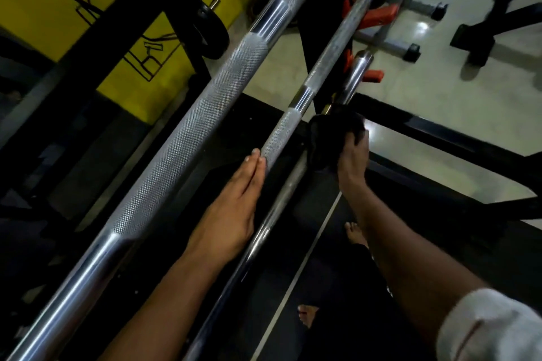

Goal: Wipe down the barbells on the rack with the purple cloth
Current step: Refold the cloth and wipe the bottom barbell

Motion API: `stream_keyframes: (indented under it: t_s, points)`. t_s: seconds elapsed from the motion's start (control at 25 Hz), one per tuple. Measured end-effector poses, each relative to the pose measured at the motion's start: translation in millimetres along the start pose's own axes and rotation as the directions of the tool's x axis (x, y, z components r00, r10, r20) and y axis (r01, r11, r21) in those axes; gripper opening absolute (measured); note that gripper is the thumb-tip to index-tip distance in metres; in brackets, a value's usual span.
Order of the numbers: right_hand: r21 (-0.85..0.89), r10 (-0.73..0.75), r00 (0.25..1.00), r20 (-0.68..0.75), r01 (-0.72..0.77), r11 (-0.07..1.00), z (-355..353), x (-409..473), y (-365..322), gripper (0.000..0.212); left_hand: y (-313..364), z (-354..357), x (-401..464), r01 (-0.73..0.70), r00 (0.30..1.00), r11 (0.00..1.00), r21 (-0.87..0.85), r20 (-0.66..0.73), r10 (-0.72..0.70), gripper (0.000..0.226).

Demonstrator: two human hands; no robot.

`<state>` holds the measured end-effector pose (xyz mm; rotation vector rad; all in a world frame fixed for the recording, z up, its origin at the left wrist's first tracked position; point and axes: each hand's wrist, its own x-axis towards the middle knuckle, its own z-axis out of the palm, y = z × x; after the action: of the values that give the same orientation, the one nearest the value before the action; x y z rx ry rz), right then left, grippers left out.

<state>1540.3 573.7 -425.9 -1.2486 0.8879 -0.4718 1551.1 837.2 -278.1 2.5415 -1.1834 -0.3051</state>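
Observation:
Three steel barbells run diagonally from lower left to upper right. The nearest, thick knurled barbell [187, 138] fills the left. My left hand [234, 208] rests with straight fingers against the middle barbell [296, 117], fingertips at its knurled part. My right hand [353, 158] grips the dark, bunched cloth [331, 138], which is wrapped round the lowest barbell [286, 193]. That bar's chrome end [356, 73] sticks out above the cloth.
Black rack frame beams [440, 138] cross on the right. Red bar holders [378, 16] sit on the rack upright. A black weight plate [208, 29] hangs at upper left before a yellow wall. My bare feet [356, 236] stand on dark matting; a bench frame [481, 38] is on the pale floor.

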Motion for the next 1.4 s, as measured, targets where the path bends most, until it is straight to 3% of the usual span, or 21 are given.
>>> stream_keyframes:
  t_s: [0.04, 0.08, 0.12, 0.24, 0.4, 0.48, 0.52, 0.56, 0.6, 0.64, 0.68, 0.72, 0.76, 0.8, 0.92, 1.0, 1.12, 1.24, 1.28, 1.4]
  points:
    - [0.299, 0.232, 0.968, 0.091, -0.249, 0.921, 1.4, -3.9, 4.0, 0.052, 0.0, -0.2, 0.1, 0.007, 1.000, 1.000, -0.010, 0.006, -0.007, 0.082]
    - [0.451, 0.351, 0.904, 0.243, -0.426, 0.784, 5.2, -1.8, 11.0, 0.068, -0.4, -0.2, 0.5, 0.013, 1.000, 1.000, -0.012, 0.015, -0.013, 0.082]
    - [0.489, 0.382, 0.868, 0.317, -0.495, 0.718, 10.4, -0.6, 12.4, 0.082, -0.8, 0.1, 0.5, 0.015, 1.000, 1.000, -0.008, 0.024, -0.015, 0.082]
    - [0.535, 0.440, 0.867, 0.233, -0.493, 0.687, 34.6, 5.8, 8.2, 0.102, -2.2, 0.7, 1.4, 0.007, 1.000, 1.000, 0.003, 0.024, -0.007, 0.082]
    - [0.491, 0.438, 0.861, 0.257, -0.507, 0.709, 44.3, -8.7, 9.9, 0.089, -2.8, -1.7, 1.0, -0.001, 0.999, 1.000, 0.004, 0.035, 0.001, 0.082]
    - [0.368, 0.366, 0.917, 0.159, -0.399, 0.840, 30.9, -30.2, 17.9, 0.061, -1.0, -4.3, -0.2, 0.009, 0.999, 1.000, -0.015, 0.040, -0.008, 0.081]
    - [0.247, 0.230, 0.968, 0.101, -0.249, 0.937, 21.4, -41.7, 16.2, 0.042, 0.7, -5.8, -0.9, 0.014, 0.999, 1.000, -0.028, 0.041, -0.013, 0.081]
    - [0.084, 0.006, 0.995, 0.101, -0.015, 0.996, 11.7, -47.7, 13.6, 0.031, 2.3, -7.2, -1.3, 0.014, 0.999, 0.999, -0.043, 0.039, -0.012, 0.079]
    - [-0.084, -0.256, 0.951, 0.175, 0.273, 0.958, 4.0, -50.3, 11.3, 0.030, 3.3, -8.4, -1.3, 0.011, 0.999, 0.998, -0.060, 0.032, -0.009, 0.077]
    - [-0.245, -0.479, 0.822, 0.309, 0.555, 0.795, -0.8, -44.2, 12.0, 0.036, 4.0, -9.0, -0.6, 0.006, 1.000, 0.997, -0.077, 0.019, -0.005, 0.073]
    - [-0.393, -0.588, 0.651, 0.480, 0.759, 0.519, -1.2, -32.3, 11.4, 0.041, 4.2, -9.2, 0.4, 0.001, 1.000, 0.996, -0.090, 0.004, 0.000, 0.070]
    - [-0.488, -0.571, 0.534, 0.624, 0.836, 0.250, 3.4, -21.2, 8.9, 0.045, 4.0, -9.0, 0.8, 0.000, 1.000, 0.995, -0.097, -0.005, -0.001, 0.068]
    - [-0.553, -0.497, 0.512, 0.701, 0.830, 0.074, 10.6, -12.3, 7.0, 0.046, 3.9, -8.7, 0.7, 0.003, 1.000, 0.995, -0.102, -0.009, -0.004, 0.068]
    - [-0.597, -0.425, 0.544, 0.723, 0.802, 0.011, 18.0, -8.9, 4.4, 0.045, 3.7, -8.0, 0.6, 0.006, 1.000, 0.994, -0.105, -0.012, -0.007, 0.068]
    - [-0.631, -0.393, 0.621, 0.678, 0.767, 0.122, 32.2, -36.3, 8.2, 0.037, 2.8, -7.1, 0.0, 0.003, 1.000, 0.993, -0.115, -0.008, -0.004, 0.069]
    - [-0.577, -0.462, 0.561, 0.687, 0.807, 0.122, 37.9, -83.2, 32.2, 0.041, 1.9, -7.2, 0.2, -0.003, 1.000, 0.992, -0.123, -0.003, 0.003, 0.069]
    - [-0.410, -0.390, 0.401, 0.829, 0.910, 0.063, 42.6, -138.3, 55.7, 0.052, 1.8, -7.2, 2.1, 0.022, 0.999, 0.995, -0.096, 0.026, -0.020, 0.071]
    - [-0.262, -0.328, 0.227, 0.917, 0.963, -0.067, 38.8, -94.9, 45.2, 0.058, 1.4, -7.5, 2.0, 0.018, 1.000, 0.995, -0.095, 0.015, -0.016, 0.071]
    - [-0.269, -0.352, 0.224, 0.909, 0.959, -0.086, 36.4, -66.7, 35.0, 0.055, 1.5, -7.6, 1.8, 0.014, 1.000, 0.994, -0.105, 0.008, -0.014, 0.070]
    - [-0.369, -0.305, 0.313, 0.900, 0.917, -0.150, 25.2, 5.7, -5.6, 0.049, 3.4, -8.4, 1.4, 0.009, 1.000, 0.994, -0.105, -0.002, -0.010, 0.068]
